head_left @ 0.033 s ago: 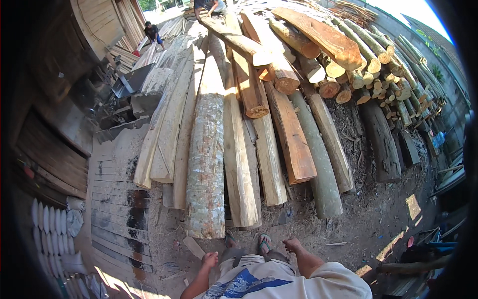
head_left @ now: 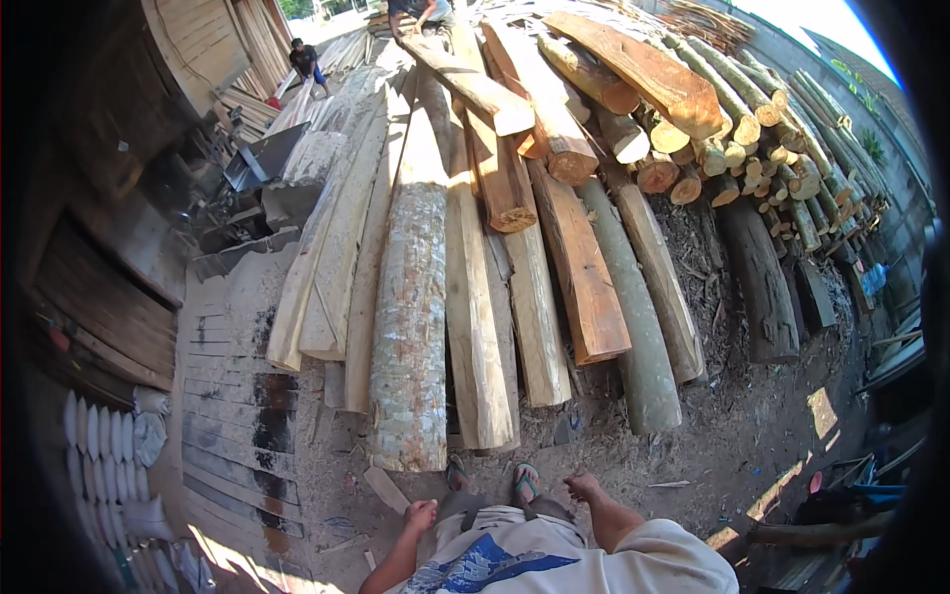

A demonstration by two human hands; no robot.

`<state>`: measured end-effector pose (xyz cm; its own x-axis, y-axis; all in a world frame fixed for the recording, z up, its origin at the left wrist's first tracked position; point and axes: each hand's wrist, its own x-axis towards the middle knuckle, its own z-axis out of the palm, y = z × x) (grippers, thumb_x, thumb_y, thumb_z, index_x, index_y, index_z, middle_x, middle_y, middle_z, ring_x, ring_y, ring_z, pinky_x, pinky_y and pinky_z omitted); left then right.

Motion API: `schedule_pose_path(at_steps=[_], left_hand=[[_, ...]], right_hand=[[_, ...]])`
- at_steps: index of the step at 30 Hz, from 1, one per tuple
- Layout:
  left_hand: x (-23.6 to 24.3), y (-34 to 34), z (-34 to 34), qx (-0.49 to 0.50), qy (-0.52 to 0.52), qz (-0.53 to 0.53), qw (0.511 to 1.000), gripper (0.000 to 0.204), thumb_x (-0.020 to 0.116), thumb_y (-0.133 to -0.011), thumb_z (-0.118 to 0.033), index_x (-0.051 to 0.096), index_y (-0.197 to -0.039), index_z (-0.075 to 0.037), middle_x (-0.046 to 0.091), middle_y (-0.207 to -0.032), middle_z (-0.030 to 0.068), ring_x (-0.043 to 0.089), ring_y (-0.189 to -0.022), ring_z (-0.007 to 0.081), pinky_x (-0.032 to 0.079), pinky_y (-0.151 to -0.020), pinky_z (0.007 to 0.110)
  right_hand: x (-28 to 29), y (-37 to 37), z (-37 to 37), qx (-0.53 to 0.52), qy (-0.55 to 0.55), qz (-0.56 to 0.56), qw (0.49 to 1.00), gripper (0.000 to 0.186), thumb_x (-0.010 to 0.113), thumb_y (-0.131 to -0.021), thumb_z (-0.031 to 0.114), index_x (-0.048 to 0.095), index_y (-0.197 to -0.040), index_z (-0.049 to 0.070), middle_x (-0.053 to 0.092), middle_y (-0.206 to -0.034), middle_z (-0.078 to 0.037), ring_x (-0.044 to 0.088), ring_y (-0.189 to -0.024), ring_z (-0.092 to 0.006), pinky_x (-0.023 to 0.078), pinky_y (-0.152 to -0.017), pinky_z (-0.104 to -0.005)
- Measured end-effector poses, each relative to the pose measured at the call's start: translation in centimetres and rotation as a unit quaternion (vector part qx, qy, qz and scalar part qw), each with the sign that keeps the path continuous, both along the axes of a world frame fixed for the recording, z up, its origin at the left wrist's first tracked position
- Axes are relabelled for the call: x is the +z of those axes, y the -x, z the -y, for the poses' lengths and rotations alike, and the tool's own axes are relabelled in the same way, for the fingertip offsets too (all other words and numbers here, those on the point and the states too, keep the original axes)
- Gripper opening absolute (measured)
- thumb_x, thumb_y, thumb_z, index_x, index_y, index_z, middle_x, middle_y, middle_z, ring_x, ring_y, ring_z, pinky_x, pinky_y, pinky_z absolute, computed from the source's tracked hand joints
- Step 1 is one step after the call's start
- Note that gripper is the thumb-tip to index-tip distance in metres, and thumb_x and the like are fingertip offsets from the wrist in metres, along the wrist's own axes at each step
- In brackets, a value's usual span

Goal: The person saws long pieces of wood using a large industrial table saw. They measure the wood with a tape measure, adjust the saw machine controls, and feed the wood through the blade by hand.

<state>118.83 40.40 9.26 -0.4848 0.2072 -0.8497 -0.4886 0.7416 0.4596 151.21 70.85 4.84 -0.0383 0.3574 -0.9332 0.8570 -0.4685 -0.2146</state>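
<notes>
I stand facing a big pile of logs and sawn timbers. My left hand (head_left: 421,515) hangs by my hip, fingers loosely curled, holding nothing. My right hand (head_left: 585,486) is out to the side, also empty. My sandalled feet (head_left: 524,482) are on bare dirt just short of the log ends. Nearest are a mottled bark-covered log (head_left: 411,327) and a pale squared timber (head_left: 477,317) beside it. A small wood offcut (head_left: 386,488) lies on the ground by my left hand.
Round logs (head_left: 752,148) are stacked at the back right. A dark saw machine (head_left: 262,183) stands at left, by a worn plank floor (head_left: 233,406) and white sacks (head_left: 99,436). One person (head_left: 307,64) bends over far off; another person (head_left: 426,12) is at the pile's far end.
</notes>
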Motion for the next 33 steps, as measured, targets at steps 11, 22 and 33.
schedule_pose_path(at_steps=[11, 22, 33], left_hand=[[0.8, 0.8, 3.3, 0.022, 0.013, -0.008, 1.000, 0.028, 0.069, -0.082, -0.035, 0.066, -0.084, -0.007, 0.064, -0.072, 0.0014, 0.059, -0.059, 0.0111, 0.044, -0.049, 0.027], [-1.3, 9.5, 4.3, 0.061, 0.035, -0.006, 0.997, 0.031, 0.070, -0.082, -0.035, 0.064, -0.092, -0.006, 0.064, -0.074, 0.0027, 0.059, -0.059, 0.0130, 0.046, -0.049, 0.029], [-1.1, 17.8, 3.4, -0.007, 0.043, 0.011, 0.999, 0.031, 0.070, -0.084, -0.034, 0.062, -0.098, -0.007, 0.064, -0.077, 0.0028, 0.059, -0.063, 0.0140, 0.049, -0.055, 0.030]], right_hand=[[0.7, 5.3, -2.3, -0.029, -0.035, -0.051, 0.998, 0.040, 0.068, -0.084, 0.042, 0.070, -0.098, 0.004, 0.070, -0.088, -0.009, 0.067, -0.072, -0.0203, 0.055, -0.063, -0.0359], [4.3, 16.9, -0.6, 0.027, -0.024, -0.106, 0.994, 0.043, 0.065, -0.087, 0.042, 0.065, -0.106, 0.003, 0.068, -0.095, -0.009, 0.065, -0.077, -0.0214, 0.052, -0.066, -0.0361], [6.1, 17.0, 2.4, -0.031, -0.056, -0.100, 0.993, 0.043, 0.065, -0.087, 0.043, 0.067, -0.106, 0.004, 0.069, -0.097, -0.010, 0.066, -0.079, -0.0216, 0.053, -0.068, -0.0369]])
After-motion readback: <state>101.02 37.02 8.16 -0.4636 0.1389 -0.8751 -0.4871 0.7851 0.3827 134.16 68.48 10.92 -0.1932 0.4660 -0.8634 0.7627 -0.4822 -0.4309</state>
